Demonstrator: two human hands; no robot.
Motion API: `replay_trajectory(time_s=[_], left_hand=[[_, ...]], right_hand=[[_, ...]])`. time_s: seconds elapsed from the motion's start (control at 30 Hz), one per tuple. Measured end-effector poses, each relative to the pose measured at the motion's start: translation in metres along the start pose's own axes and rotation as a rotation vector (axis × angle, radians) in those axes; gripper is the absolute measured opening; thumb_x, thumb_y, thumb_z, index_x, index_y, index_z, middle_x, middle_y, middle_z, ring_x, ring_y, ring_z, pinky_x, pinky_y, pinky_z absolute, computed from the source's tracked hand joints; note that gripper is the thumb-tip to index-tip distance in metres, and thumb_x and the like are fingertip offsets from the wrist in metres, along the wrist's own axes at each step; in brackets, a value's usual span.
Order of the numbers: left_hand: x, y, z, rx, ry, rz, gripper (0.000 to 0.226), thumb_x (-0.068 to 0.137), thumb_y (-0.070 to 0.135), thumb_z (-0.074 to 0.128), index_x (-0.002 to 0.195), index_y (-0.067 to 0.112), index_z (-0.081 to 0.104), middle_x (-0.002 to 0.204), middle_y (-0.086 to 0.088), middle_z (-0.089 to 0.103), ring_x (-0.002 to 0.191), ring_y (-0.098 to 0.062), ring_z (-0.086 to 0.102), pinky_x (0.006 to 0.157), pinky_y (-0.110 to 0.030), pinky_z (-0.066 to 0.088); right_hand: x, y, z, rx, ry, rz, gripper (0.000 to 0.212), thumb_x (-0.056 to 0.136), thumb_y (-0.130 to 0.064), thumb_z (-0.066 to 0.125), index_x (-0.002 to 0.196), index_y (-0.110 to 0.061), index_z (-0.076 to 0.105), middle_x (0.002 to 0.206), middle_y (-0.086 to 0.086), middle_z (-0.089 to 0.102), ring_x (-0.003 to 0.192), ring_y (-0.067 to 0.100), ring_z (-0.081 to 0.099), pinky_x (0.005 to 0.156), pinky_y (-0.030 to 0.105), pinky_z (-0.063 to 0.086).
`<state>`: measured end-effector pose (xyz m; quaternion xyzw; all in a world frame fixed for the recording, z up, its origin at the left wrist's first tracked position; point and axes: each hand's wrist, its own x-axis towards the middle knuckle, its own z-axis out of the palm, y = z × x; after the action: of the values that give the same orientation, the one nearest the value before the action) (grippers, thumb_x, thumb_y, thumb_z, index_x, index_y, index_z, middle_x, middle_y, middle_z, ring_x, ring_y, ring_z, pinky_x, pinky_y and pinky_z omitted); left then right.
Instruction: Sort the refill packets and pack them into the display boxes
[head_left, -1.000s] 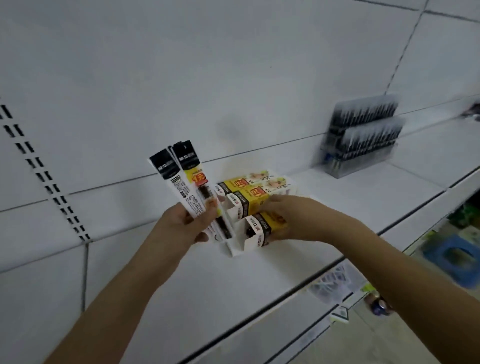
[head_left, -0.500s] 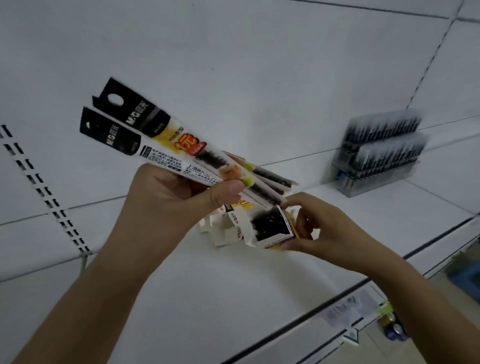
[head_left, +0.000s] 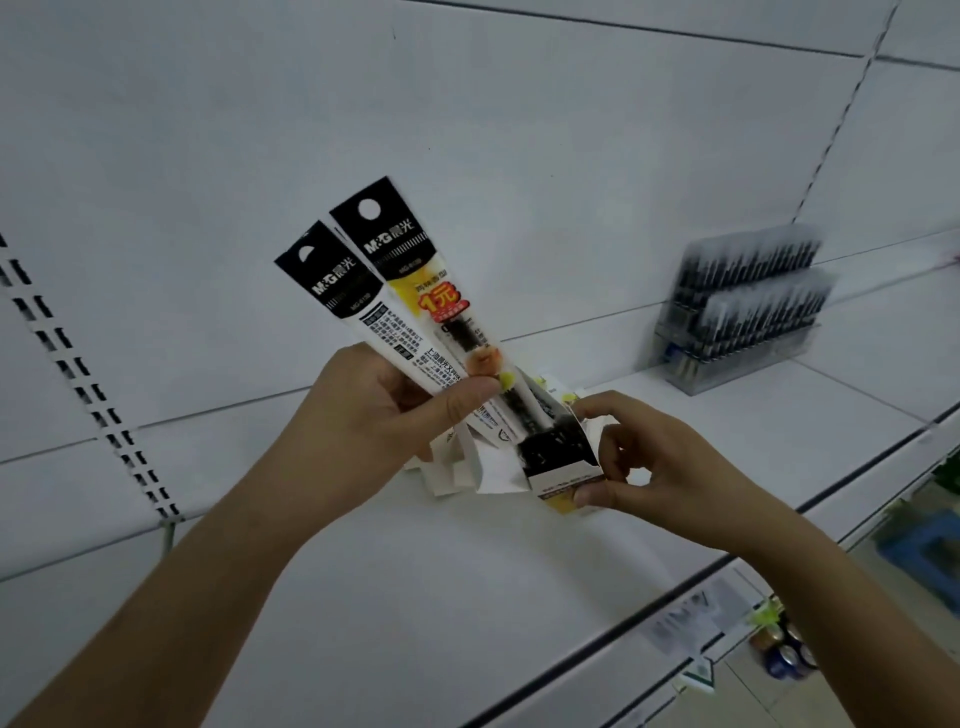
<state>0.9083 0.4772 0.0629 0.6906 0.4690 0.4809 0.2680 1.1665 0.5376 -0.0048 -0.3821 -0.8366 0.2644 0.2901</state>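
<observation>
My left hand (head_left: 374, 415) grips two long refill packets (head_left: 395, 291) with black tops and white-and-yellow bodies, fanned upward and to the left. Their lower ends point into the open top of a small display box (head_left: 563, 470), white, black and yellow, which my right hand (head_left: 660, 467) holds by its edges just above the shelf. More white display boxes (head_left: 457, 467) lie on the shelf behind and between my hands, partly hidden.
A white shelf board (head_left: 467, 597) runs under my hands, backed by a white wall panel. A clear rack of dark pens (head_left: 743, 317) stands at the back right. Slotted uprights (head_left: 88, 389) run down the left. Below the shelf edge, price tags and floor items show.
My left hand has swung the packets from lying nearly flat to standing steeper. My right hand has lifted the display box off the shelf and turned its open end towards the packets' lower ends.
</observation>
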Motion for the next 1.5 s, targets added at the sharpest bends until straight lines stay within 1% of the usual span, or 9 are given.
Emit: replay_trajectory(time_s=[0.13, 0.3, 0.4, 0.5, 0.8, 1.1, 1.2, 1.33, 1.5], left_hand=[[-0.001, -0.001, 0.009, -0.116, 0.059, 0.018, 0.008, 0.073, 0.028, 0.068, 0.08, 0.029, 0.072, 0.07, 0.028, 0.071, 0.05, 0.005, 0.062, 0.047, -0.009, 0.045], [-0.003, -0.008, 0.016, -0.177, 0.091, 0.06, 0.012, 0.071, 0.026, 0.071, 0.082, 0.031, 0.073, 0.08, 0.024, 0.074, 0.067, 0.003, 0.069, 0.056, -0.012, 0.052], [-0.004, -0.012, 0.016, -0.21, 0.117, 0.104, 0.015, 0.072, 0.025, 0.073, 0.084, 0.034, 0.076, 0.088, 0.019, 0.076, 0.083, -0.002, 0.072, 0.067, -0.02, 0.058], [-0.003, -0.012, 0.014, -0.255, 0.145, 0.151, 0.016, 0.074, 0.021, 0.071, 0.085, 0.031, 0.074, 0.089, 0.021, 0.075, 0.08, 0.0, 0.071, 0.066, -0.015, 0.055], [-0.004, -0.02, 0.016, -0.264, 0.088, 0.153, 0.019, 0.073, 0.026, 0.08, 0.092, 0.028, 0.077, 0.094, 0.013, 0.076, 0.084, -0.006, 0.072, 0.071, -0.022, 0.057], [-0.007, -0.029, 0.013, -0.117, 0.056, 0.145, 0.017, 0.08, 0.027, 0.078, 0.096, 0.024, 0.077, 0.1, 0.009, 0.076, 0.103, -0.013, 0.069, 0.092, -0.024, 0.052], [-0.008, -0.036, 0.011, -0.028, 0.073, 0.149, 0.023, 0.079, 0.036, 0.075, 0.097, 0.022, 0.075, 0.101, 0.008, 0.075, 0.104, -0.015, 0.068, 0.093, -0.028, 0.052], [-0.012, -0.039, 0.009, 0.025, 0.075, 0.087, 0.021, 0.08, 0.031, 0.08, 0.095, 0.017, 0.077, 0.099, 0.007, 0.075, 0.098, -0.013, 0.069, 0.088, -0.032, 0.054], [-0.013, -0.034, 0.012, 0.104, 0.038, 0.06, 0.025, 0.075, 0.037, 0.073, 0.093, 0.02, 0.077, 0.095, 0.012, 0.075, 0.091, -0.001, 0.068, 0.08, -0.017, 0.052]], right_hand=[[0.0, -0.002, 0.003, 0.028, -0.003, -0.003, 0.054, 0.076, -0.025, 0.082, 0.113, -0.047, 0.051, 0.063, -0.009, 0.052, 0.06, 0.009, 0.05, 0.072, 0.041, 0.053], [0.0, -0.001, 0.004, 0.097, -0.012, -0.011, 0.053, 0.076, -0.028, 0.082, 0.11, -0.053, 0.05, 0.064, -0.009, 0.052, 0.069, 0.028, 0.056, 0.08, 0.053, 0.055], [-0.001, -0.001, 0.004, 0.122, -0.015, -0.011, 0.051, 0.076, -0.03, 0.081, 0.112, -0.05, 0.052, 0.064, -0.01, 0.053, 0.07, 0.03, 0.056, 0.079, 0.054, 0.054], [-0.001, -0.001, 0.005, 0.104, -0.029, -0.01, 0.054, 0.077, -0.025, 0.081, 0.12, -0.042, 0.052, 0.064, -0.011, 0.053, 0.07, 0.028, 0.057, 0.079, 0.052, 0.055], [-0.004, -0.002, 0.008, 0.148, -0.01, -0.011, 0.048, 0.071, -0.048, 0.076, 0.109, -0.057, 0.049, 0.063, -0.005, 0.052, 0.075, 0.032, 0.06, 0.08, 0.052, 0.055], [-0.003, 0.001, 0.006, 0.159, -0.03, -0.006, 0.051, 0.073, -0.043, 0.078, 0.115, -0.05, 0.051, 0.067, -0.006, 0.055, 0.079, 0.034, 0.062, 0.081, 0.05, 0.056], [-0.003, 0.003, 0.005, 0.145, -0.03, -0.013, 0.051, 0.077, -0.029, 0.08, 0.116, -0.047, 0.052, 0.066, -0.008, 0.052, 0.074, 0.031, 0.058, 0.081, 0.05, 0.056], [-0.002, 0.001, 0.006, 0.093, -0.027, -0.022, 0.051, 0.076, -0.035, 0.08, 0.116, -0.05, 0.052, 0.065, -0.011, 0.053, 0.068, 0.022, 0.056, 0.078, 0.051, 0.053], [0.0, -0.002, 0.01, 0.079, -0.017, -0.039, 0.052, 0.074, -0.041, 0.078, 0.117, -0.051, 0.05, 0.063, -0.013, 0.054, 0.066, 0.021, 0.057, 0.074, 0.05, 0.052]])
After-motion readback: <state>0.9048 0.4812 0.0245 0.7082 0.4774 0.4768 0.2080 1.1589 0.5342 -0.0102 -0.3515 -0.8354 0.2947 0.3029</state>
